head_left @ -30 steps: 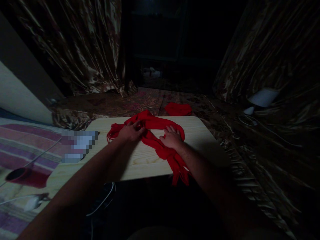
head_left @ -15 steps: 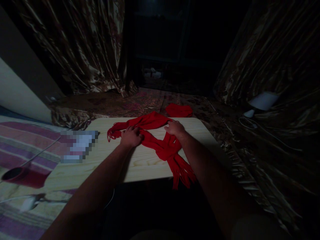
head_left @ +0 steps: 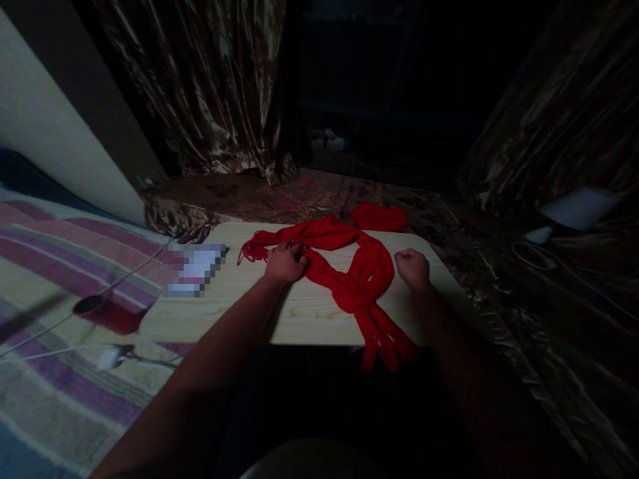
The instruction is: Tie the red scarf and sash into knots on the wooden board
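A red fringed scarf (head_left: 349, 269) lies looped on a small pale wooden table (head_left: 234, 303), one tasselled end hanging over the near edge. My left hand (head_left: 285, 261) rests on the scarf near its upper left stretch, fingers curled on the cloth. My right hand (head_left: 412, 267) sits on the table just right of the loop, fingers curled into a loose fist and apart from the scarf. A second folded red cloth (head_left: 378, 217) lies beyond the table's far edge.
A blurred flat item (head_left: 196, 269) lies on the table's left end. A striped blanket (head_left: 44, 279) with a dark red cup (head_left: 107, 313) and white cables is at left. Shiny brown curtains hang behind and at right; a white object (head_left: 579, 207) lies at right.
My right hand came off the scarf and moved right onto the bare table. The scarf's right side now forms a wider loop. The view shifted, so everything sits further right.
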`<action>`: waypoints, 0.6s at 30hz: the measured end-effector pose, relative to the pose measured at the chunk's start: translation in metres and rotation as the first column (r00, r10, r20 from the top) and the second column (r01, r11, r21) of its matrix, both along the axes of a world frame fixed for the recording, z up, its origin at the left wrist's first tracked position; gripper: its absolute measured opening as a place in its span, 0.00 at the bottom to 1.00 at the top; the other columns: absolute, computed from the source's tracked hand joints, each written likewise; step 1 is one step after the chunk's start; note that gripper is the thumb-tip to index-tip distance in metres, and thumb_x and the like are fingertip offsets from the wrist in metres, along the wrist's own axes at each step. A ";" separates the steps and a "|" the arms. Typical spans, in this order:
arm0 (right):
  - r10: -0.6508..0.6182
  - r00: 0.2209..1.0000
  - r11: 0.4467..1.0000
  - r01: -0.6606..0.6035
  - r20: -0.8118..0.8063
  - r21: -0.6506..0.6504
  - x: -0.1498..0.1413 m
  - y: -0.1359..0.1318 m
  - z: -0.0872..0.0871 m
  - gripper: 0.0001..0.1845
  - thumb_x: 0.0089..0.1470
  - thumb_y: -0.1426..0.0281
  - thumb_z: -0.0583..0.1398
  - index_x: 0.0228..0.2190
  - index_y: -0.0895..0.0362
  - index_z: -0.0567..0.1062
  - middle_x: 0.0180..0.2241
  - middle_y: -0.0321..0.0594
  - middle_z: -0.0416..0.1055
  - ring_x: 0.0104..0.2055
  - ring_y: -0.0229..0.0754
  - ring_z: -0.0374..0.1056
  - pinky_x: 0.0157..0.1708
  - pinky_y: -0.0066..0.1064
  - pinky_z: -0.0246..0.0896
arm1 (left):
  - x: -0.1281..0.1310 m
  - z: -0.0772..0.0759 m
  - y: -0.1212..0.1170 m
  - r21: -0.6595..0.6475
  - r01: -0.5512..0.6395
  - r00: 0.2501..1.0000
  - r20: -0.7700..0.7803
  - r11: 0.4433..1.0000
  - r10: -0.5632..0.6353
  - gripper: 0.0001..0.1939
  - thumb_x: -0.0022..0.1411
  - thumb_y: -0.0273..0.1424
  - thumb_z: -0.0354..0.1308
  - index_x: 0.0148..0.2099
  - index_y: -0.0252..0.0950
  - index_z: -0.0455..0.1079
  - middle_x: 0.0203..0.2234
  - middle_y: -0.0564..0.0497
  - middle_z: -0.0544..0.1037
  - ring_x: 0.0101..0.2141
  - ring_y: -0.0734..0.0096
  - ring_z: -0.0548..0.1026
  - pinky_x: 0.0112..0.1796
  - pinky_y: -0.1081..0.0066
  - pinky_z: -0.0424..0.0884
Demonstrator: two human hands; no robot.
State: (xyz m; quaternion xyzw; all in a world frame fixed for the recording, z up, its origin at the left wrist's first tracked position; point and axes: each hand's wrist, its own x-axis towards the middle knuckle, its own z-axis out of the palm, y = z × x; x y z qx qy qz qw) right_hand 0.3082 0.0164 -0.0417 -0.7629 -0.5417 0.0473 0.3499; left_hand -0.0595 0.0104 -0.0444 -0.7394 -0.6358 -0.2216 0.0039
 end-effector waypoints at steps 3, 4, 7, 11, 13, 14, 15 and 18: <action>0.061 0.980 0.998 -0.059 0.190 -0.016 0.014 -0.019 -0.012 0.12 0.52 0.70 0.57 0.31 0.57 0.81 0.36 0.47 0.80 0.38 0.49 0.72 0.41 0.35 0.64 | 0.001 -0.001 0.000 0.041 -0.027 0.998 0.061 0.999 0.024 0.29 0.69 0.43 0.48 0.68 0.41 0.65 0.60 0.39 0.72 0.57 0.47 0.72 0.54 0.53 0.67; 0.073 0.968 0.997 -0.075 0.240 -0.002 0.015 -0.022 -0.015 0.12 0.53 0.71 0.57 0.31 0.57 0.81 0.37 0.48 0.80 0.39 0.49 0.72 0.42 0.35 0.63 | 0.002 -0.001 0.001 0.045 -0.043 0.997 0.070 0.998 0.040 0.30 0.69 0.44 0.47 0.69 0.39 0.63 0.59 0.38 0.73 0.57 0.47 0.72 0.54 0.54 0.68; 0.075 0.938 0.997 -0.078 0.339 -0.004 0.014 -0.025 -0.016 0.13 0.55 0.71 0.55 0.33 0.57 0.80 0.37 0.49 0.79 0.40 0.49 0.71 0.42 0.35 0.62 | 0.003 0.001 0.000 0.015 -0.087 0.996 0.037 0.996 0.087 0.30 0.69 0.45 0.47 0.67 0.34 0.64 0.54 0.35 0.76 0.54 0.46 0.74 0.52 0.55 0.68; 0.098 0.896 0.995 -0.094 0.434 -0.031 0.009 -0.025 -0.013 0.14 0.58 0.72 0.54 0.35 0.59 0.80 0.39 0.52 0.77 0.42 0.51 0.69 0.43 0.36 0.59 | 0.004 0.004 -0.003 -0.020 -0.101 0.994 -0.036 0.995 0.101 0.25 0.68 0.44 0.48 0.59 0.34 0.69 0.49 0.35 0.79 0.51 0.45 0.75 0.50 0.54 0.68; 0.101 0.885 0.995 -0.092 0.455 -0.042 0.007 -0.026 -0.012 0.14 0.59 0.72 0.54 0.37 0.59 0.80 0.40 0.53 0.77 0.43 0.52 0.68 0.44 0.37 0.58 | 0.004 0.006 -0.005 -0.015 -0.102 0.994 -0.048 0.995 0.102 0.25 0.68 0.43 0.48 0.59 0.35 0.69 0.48 0.35 0.79 0.51 0.45 0.75 0.51 0.53 0.66; 0.102 0.883 0.995 -0.090 0.458 -0.048 0.006 -0.027 -0.012 0.14 0.59 0.72 0.54 0.37 0.60 0.80 0.40 0.53 0.76 0.44 0.52 0.68 0.44 0.37 0.58 | 0.004 0.006 -0.006 -0.008 -0.101 0.994 -0.045 0.995 0.101 0.24 0.68 0.43 0.48 0.59 0.35 0.69 0.48 0.35 0.79 0.50 0.45 0.75 0.51 0.52 0.66; 0.104 0.883 0.995 -0.089 0.458 -0.054 0.006 -0.027 -0.012 0.14 0.59 0.72 0.54 0.37 0.60 0.80 0.40 0.53 0.76 0.44 0.52 0.68 0.44 0.37 0.58 | 0.003 0.007 -0.007 0.007 -0.102 0.994 -0.031 0.995 0.102 0.24 0.68 0.42 0.48 0.58 0.35 0.70 0.47 0.36 0.79 0.50 0.45 0.75 0.52 0.51 0.65; 0.094 0.892 0.995 -0.072 0.442 -0.067 0.005 -0.029 -0.012 0.14 0.59 0.73 0.54 0.38 0.59 0.79 0.40 0.52 0.76 0.44 0.52 0.67 0.45 0.37 0.57 | -0.002 0.007 -0.010 0.113 -0.130 0.988 0.104 0.985 0.118 0.19 0.66 0.36 0.48 0.53 0.34 0.72 0.46 0.37 0.79 0.49 0.49 0.75 0.53 0.54 0.65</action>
